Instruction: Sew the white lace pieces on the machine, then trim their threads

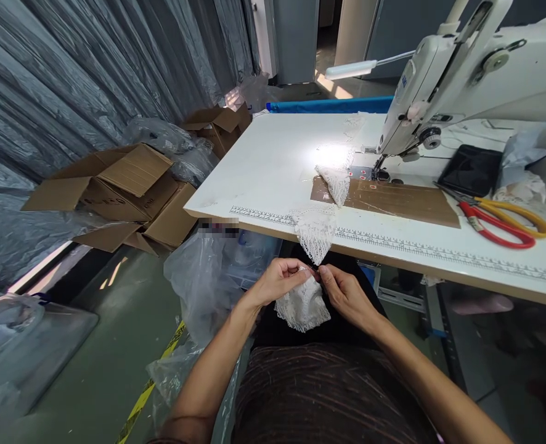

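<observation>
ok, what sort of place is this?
Likely a garment or sewing workshop: there's a sewing machine on a white table, scissors lying nearby, and white lace draped over the table's front edge.

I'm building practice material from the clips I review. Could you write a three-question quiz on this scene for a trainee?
1. Multiple choice: what does the left hand hold?
A) scissors
B) a plastic bag
C) white lace

2. True or false: in the picture, the large open cardboard box is to the left of the sewing machine.

3. Fill in the missing word: the ruler scale runs along the edge of the white table that is ____ to the person.

Key: 1: C. 2: True. 3: nearest.
</observation>
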The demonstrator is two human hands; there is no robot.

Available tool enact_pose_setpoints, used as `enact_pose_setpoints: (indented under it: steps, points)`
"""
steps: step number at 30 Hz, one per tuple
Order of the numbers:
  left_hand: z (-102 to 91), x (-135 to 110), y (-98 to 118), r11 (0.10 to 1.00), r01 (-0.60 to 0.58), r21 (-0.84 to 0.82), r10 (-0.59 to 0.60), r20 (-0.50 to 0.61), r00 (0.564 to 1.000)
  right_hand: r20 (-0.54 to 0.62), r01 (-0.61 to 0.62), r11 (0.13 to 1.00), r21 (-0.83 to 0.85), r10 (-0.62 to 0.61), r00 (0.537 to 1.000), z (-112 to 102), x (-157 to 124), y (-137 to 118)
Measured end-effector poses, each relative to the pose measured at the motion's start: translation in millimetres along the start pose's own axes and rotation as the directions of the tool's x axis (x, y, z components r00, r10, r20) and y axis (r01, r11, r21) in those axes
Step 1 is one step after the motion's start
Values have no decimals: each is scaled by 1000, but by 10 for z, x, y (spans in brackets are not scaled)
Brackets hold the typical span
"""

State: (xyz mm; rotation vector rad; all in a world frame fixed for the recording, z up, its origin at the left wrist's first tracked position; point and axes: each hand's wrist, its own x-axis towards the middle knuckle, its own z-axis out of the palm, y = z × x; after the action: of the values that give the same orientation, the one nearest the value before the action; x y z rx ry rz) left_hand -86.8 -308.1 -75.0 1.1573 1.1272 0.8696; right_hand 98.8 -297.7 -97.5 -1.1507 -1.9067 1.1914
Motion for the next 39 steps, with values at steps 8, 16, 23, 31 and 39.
enact_pose_setpoints:
  steps: [8, 16, 23, 31, 39]
  points:
    - [31, -37, 27, 1000, 20, -1, -20, 21, 1000, -41, -10, 994, -107, 5, 999, 29, -32, 38]
    - [17, -88, -33, 996, 56, -63, -55, 21, 998, 8, -109, 983, 150, 109, 994, 15, -167, 127]
    - [59, -12, -494, 864, -131, 486, 186, -66, 980, -5, -143, 989, 44, 143, 990, 60, -243, 167]
    - [-66, 72, -806, 669, -163, 725, 290, -52, 956, -194, -58, 941, 334, 129, 973, 32, 131, 34]
    - [-64, 98, -398, 921, -63, -385, 87, 45, 995, -47, 77, 969, 233, -68, 997, 168, -183, -84]
